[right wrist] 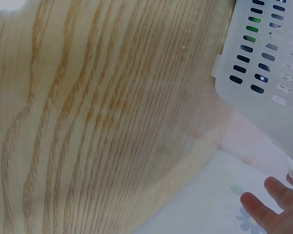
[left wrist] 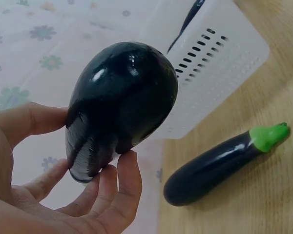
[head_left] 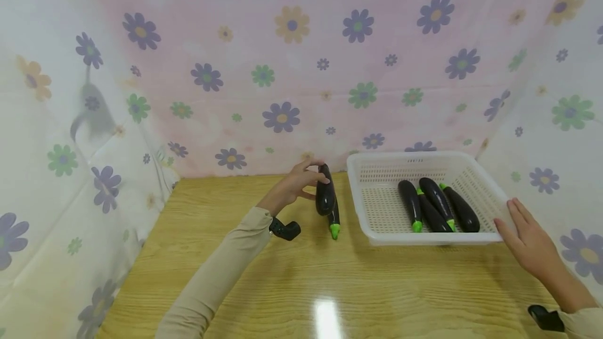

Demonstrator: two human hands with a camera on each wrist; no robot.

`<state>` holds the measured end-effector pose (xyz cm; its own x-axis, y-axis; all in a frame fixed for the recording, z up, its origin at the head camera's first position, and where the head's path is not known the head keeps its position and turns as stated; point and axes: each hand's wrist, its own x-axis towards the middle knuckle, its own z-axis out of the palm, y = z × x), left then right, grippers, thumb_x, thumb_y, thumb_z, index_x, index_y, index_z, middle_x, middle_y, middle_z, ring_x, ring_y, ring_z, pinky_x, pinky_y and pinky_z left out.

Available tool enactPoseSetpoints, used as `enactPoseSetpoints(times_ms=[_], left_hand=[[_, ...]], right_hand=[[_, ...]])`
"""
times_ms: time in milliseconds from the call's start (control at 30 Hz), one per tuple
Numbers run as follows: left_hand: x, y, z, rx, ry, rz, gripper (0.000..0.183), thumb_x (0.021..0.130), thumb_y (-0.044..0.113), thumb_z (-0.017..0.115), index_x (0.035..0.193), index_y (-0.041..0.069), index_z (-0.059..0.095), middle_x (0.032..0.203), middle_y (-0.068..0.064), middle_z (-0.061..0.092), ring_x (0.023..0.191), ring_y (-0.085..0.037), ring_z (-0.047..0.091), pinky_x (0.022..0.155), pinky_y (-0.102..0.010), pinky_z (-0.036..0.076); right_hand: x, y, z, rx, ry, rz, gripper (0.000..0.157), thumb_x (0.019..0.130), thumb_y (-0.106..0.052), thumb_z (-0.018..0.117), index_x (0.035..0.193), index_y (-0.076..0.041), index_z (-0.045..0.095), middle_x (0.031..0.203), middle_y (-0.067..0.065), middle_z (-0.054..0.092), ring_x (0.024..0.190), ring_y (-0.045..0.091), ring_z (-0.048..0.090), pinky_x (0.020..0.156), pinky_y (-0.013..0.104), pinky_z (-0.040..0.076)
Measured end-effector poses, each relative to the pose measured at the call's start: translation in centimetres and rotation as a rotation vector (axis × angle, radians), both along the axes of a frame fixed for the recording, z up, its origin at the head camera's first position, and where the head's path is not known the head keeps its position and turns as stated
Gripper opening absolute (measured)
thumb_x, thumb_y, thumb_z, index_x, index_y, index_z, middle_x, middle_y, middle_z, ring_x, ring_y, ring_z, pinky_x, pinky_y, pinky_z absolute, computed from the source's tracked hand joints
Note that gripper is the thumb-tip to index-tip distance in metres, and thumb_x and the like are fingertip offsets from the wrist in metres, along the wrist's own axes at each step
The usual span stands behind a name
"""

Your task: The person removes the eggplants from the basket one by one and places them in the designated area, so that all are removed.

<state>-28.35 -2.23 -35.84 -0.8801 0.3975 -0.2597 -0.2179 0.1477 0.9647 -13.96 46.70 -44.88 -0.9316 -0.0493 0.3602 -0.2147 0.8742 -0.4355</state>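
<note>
My left hand (head_left: pixel 303 179) grips a dark, glossy eggplant (head_left: pixel 325 198) between thumb and fingers, its rounded end toward the camera. In the left wrist view, that eggplant (left wrist: pixel 124 92) fills the middle, with the thumb on one side and curled fingertips below. Behind it on the table lies another eggplant (head_left: pixel 334 219) with a green stem, partly covered in the head view. At the right, my right hand (head_left: pixel 532 239) touches the right rim of a white plastic basket (head_left: pixel 383 237), fingers fairly straight. Several eggplants (head_left: pixel 435 203) lie inside the basket, toward its right half.
The wooden table (head_left: pixel 235 276) ends at a flowered cloth (head_left: pixel 292 67) behind and at both sides. The basket stands near the back, just right of the loose eggplant. A black strap device (head_left: pixel 285 229) is on the left wrist, another (head_left: pixel 546 318) on the right.
</note>
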Motion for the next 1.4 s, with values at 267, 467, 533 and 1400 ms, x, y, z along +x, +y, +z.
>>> enactPoseSetpoints(times_ms=[267,467,533,1400], left_hand=[[0.0,-0.6,-1.3,-0.004,-0.022,0.002,0.055,0.086,0.013,0.067,0.137,0.018,0.047,0.128,-0.014,0.050,0.115,-0.034,0.052,0.075,-0.046,0.054],[0.0,-1.0,-2.3,-0.005,-0.037,0.012,0.055,0.085,0.013,0.067,0.137,0.018,0.047,0.126,-0.013,0.052,0.114,-0.035,0.053,0.075,-0.046,0.054],[0.0,-1.2,-2.6,-0.007,-0.039,0.021,0.055,0.085,0.013,0.067,0.137,0.018,0.047,0.126,-0.013,0.052,0.115,-0.036,0.052,0.075,-0.046,0.054],[-0.3,-2.5,-6.5,-0.046,-0.061,0.075,0.061,0.086,0.012,0.068,0.142,0.016,0.044,0.120,-0.013,0.057,0.107,-0.032,0.057,0.072,-0.044,0.055]], right_hand=[[0.1,0.0,0.4,-0.003,0.016,-0.012,0.062,0.100,-0.018,0.041,0.146,0.010,0.011,0.153,0.027,0.003,0.137,0.048,0.003,0.109,0.059,-0.001],[0.0,0.1,0.3,0.002,0.013,-0.019,0.062,0.100,-0.018,0.040,0.146,0.010,0.010,0.153,0.028,0.003,0.137,0.049,0.003,0.109,0.060,0.000],[-0.1,0.1,0.2,0.003,0.016,-0.018,0.062,0.100,-0.018,0.041,0.146,0.011,0.011,0.153,0.028,0.003,0.137,0.049,0.004,0.109,0.060,0.000],[0.0,-0.1,0.1,-0.005,-0.010,-0.011,0.062,0.100,-0.019,0.040,0.148,0.008,0.009,0.154,0.024,0.000,0.136,0.050,0.001,0.106,0.063,-0.001]])
